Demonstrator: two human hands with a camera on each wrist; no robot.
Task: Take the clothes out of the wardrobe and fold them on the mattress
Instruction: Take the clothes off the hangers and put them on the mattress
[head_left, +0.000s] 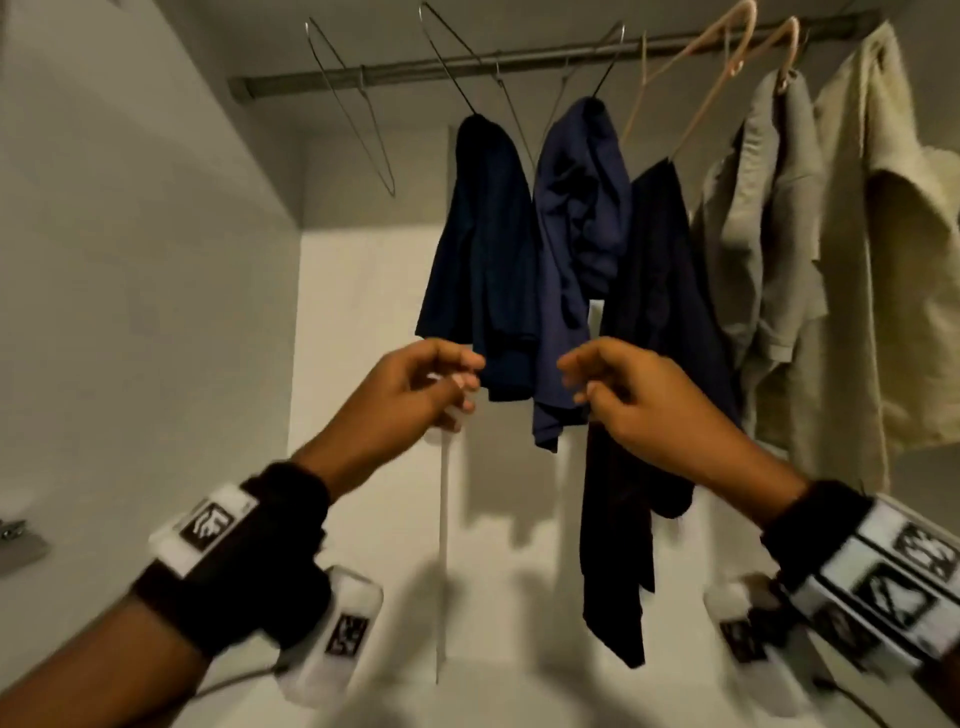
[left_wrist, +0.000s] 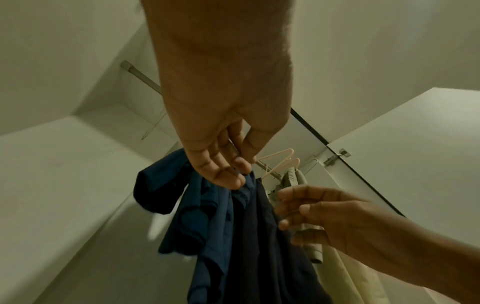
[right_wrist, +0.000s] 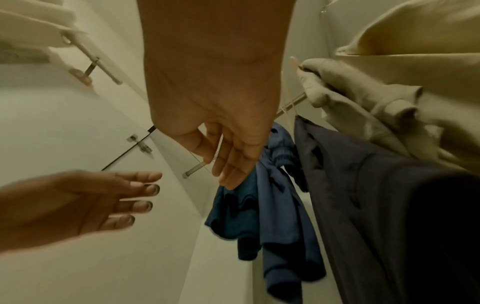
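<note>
Under the wardrobe rail (head_left: 519, 65), head view: five garments hang toward its right half, a navy shirt (head_left: 483, 249), a blue shirt (head_left: 582, 249), a near-black garment (head_left: 654, 322), a grey shirt (head_left: 763, 218) and a cream one (head_left: 878, 260) at the far right end. Bare wire hangers (head_left: 353, 111) occupy the left part of the rail. My left hand (head_left: 410, 389) and right hand (head_left: 639, 400) are raised just below the hems of the two blue shirts, fingers loosely curled, grasping nothing. No mattress appears.

Left wrist view: my fingers (left_wrist: 223, 172) hang relaxed in front of the blue cloth; contact cannot be confirmed. The other hand sits near the dark garment, equally empty.

Right wrist view: my fingers (right_wrist: 233, 164) are extended toward the navy shirt's upper edge, not closed on it. The left hand is spread open, well apart from the clothes.

Risk, as I judge it: the garments are packed touching one another, so pulling one down by its hem could drag a neighbour off, or leave the thin wire hook snagged on the rail. Lifting at the hanger hook appears safer.
</note>
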